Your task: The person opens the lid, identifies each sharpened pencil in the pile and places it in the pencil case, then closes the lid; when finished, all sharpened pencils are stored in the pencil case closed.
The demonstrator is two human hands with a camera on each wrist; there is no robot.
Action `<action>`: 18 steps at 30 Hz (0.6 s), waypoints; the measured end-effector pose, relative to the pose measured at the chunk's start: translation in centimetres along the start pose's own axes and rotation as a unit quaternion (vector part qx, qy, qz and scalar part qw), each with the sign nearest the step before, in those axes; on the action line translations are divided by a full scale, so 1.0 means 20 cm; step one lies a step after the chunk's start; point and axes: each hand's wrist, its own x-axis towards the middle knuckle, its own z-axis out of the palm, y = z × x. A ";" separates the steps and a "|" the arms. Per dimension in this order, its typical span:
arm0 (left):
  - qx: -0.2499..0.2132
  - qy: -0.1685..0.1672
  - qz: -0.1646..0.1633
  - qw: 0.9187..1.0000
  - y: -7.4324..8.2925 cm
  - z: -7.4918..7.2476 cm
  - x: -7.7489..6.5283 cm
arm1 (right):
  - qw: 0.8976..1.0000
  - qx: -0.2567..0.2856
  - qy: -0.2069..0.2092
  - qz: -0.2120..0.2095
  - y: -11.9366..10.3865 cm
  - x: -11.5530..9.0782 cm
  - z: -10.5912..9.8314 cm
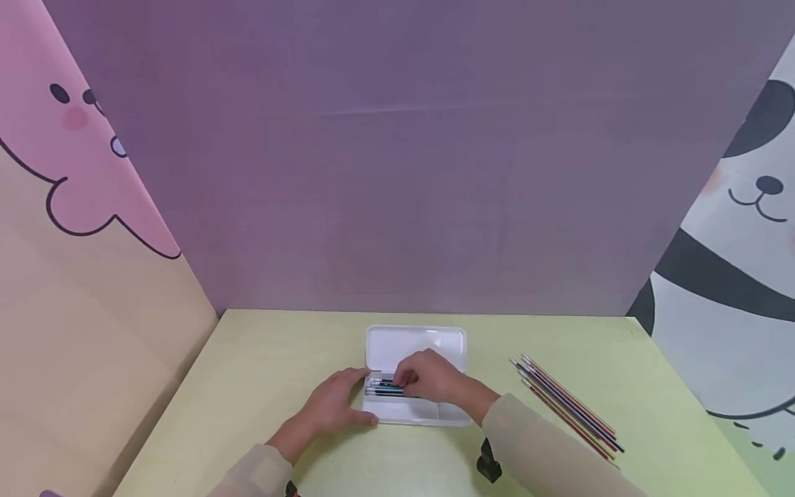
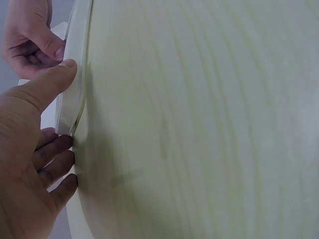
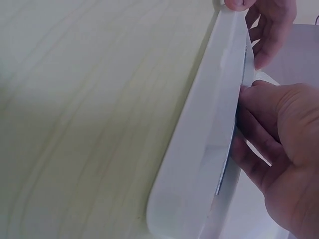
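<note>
A white pencil case [image 1: 406, 412] lies on the table with its lid [image 1: 397, 342] raised at the back. Several dark pencils [image 1: 375, 392] with pale ends lie lengthwise in its rear part. My left hand [image 1: 332, 404] holds the case's left end, thumb at the front corner and fingertips by the hinge side. In the left wrist view its thumb [image 2: 60, 79] rests on the case's front wall. Over the middle of the case, my right hand [image 1: 431, 379] pinches a dark pencil [image 3: 227, 162] along the tray. The fingers hide part of the pencils beneath.
To the right of the case, a loose bunch of long pencils [image 1: 568, 407] in red, brown and dark colours lies slanted on the light table [image 1: 267, 359]. A purple panel [image 1: 397, 207] stands along the back edge. Printed side panels flank the table.
</note>
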 end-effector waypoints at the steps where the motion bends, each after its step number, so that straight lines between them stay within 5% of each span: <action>1: 0.001 0.000 -0.001 1.000 0.00 0.00 0.00 | 1.000 -0.004 0.002 -0.002 0.00 0.00 0.00; 10: -0.001 0.000 -0.010 1.000 0.00 0.01 0.01 | 1.000 -0.007 0.004 -0.008 0.00 -0.04 -0.06; 18: 0.002 0.001 -0.013 1.000 -0.01 0.02 0.00 | 0.999 0.006 0.000 -0.036 0.02 -0.17 -0.24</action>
